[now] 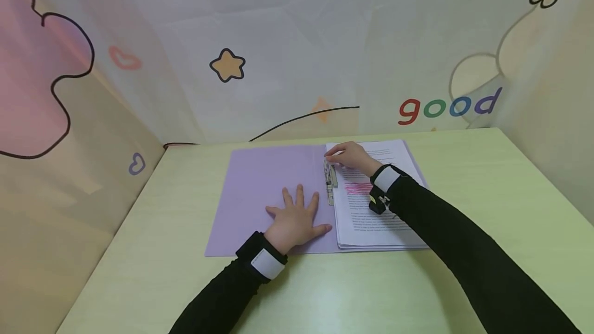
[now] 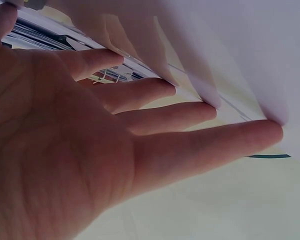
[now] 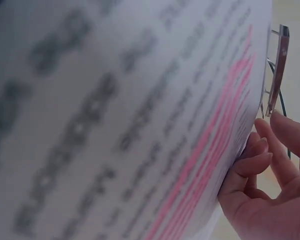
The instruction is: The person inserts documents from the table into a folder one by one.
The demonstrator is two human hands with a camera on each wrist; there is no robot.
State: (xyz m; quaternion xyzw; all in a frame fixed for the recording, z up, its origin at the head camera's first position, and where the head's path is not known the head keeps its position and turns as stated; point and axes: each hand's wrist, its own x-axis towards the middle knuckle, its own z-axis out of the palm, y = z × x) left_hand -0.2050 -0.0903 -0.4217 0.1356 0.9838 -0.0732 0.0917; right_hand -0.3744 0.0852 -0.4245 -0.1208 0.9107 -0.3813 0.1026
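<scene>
A lilac folder [image 1: 269,169] lies spread on the table, with a stack of printed paper [image 1: 371,220] on its right half. Pink highlighter marks several lines of the top sheet. Along the folder's spine runs a metal binder clip [image 1: 330,184], its bar raised in the right wrist view. My right hand [image 1: 352,157] is at the clip's far end; thumb and a finger pinch the end of the bar [image 3: 277,75], while the other fingers curl against the paper. My left hand [image 1: 293,223] rests with spread fingers on the folder's left cover, its thumb pointing toward the spine.
The pale yellow-green table [image 1: 487,210] extends around the folder on both sides and in front. Behind it hangs a printed cloth backdrop [image 1: 287,66] that meets the table's back edge, with cloth at the left and right sides too.
</scene>
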